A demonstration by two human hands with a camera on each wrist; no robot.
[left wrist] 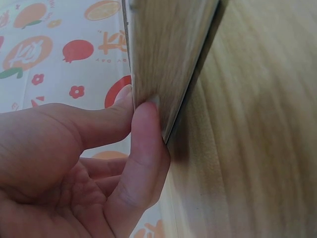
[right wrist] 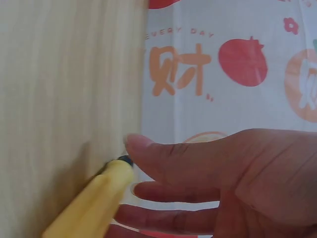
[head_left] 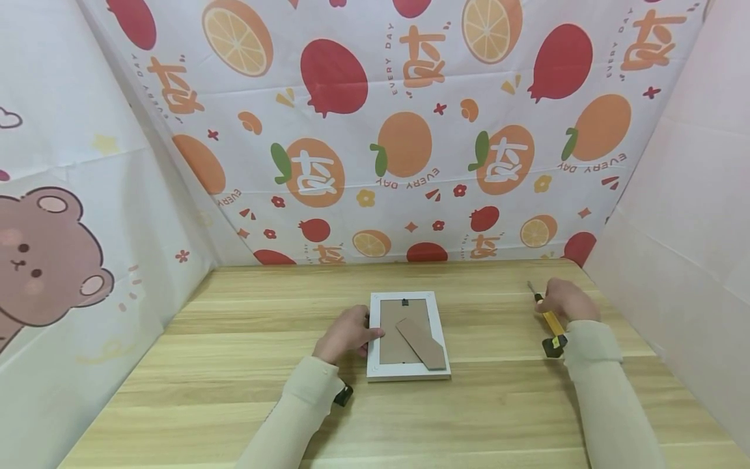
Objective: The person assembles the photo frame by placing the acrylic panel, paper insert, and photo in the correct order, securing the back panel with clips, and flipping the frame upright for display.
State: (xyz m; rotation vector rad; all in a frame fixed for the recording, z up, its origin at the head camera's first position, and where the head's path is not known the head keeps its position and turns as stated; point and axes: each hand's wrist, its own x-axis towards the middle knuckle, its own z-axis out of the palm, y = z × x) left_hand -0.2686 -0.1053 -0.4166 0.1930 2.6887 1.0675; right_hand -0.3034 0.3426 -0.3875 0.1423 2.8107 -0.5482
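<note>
Head view: what is the left hand (head_left: 349, 332) pinching?
– The picture frame (head_left: 405, 339), lying on the table (head_left: 205, 371).
– Is the right hand (head_left: 568, 302) gripping the screwdriver (head_left: 552, 321) further right?
– I cannot tell.

"What colour is the frame (head_left: 410, 372)?"

"White, with a brown back (head_left: 418, 311) and brown stand (head_left: 420, 343)."

"And the screwdriver (head_left: 552, 322)?"

"Yellow, with a black collar (head_left: 538, 298)."

"The table (head_left: 498, 404)?"

"Pale yellowish wood, streaked with browner grain."

"Any print on the back cloth (head_left: 357, 130)?"

"Red fruits (head_left: 334, 77), orange slices (head_left: 237, 37) and yellow flowers (head_left: 366, 198), all on white."

"And the left cloth (head_left: 135, 215)?"

"White too, with a pinkish-brown bear (head_left: 49, 257)."

"The sleeves (head_left: 287, 417)?"

"Pale cream, both."
</note>
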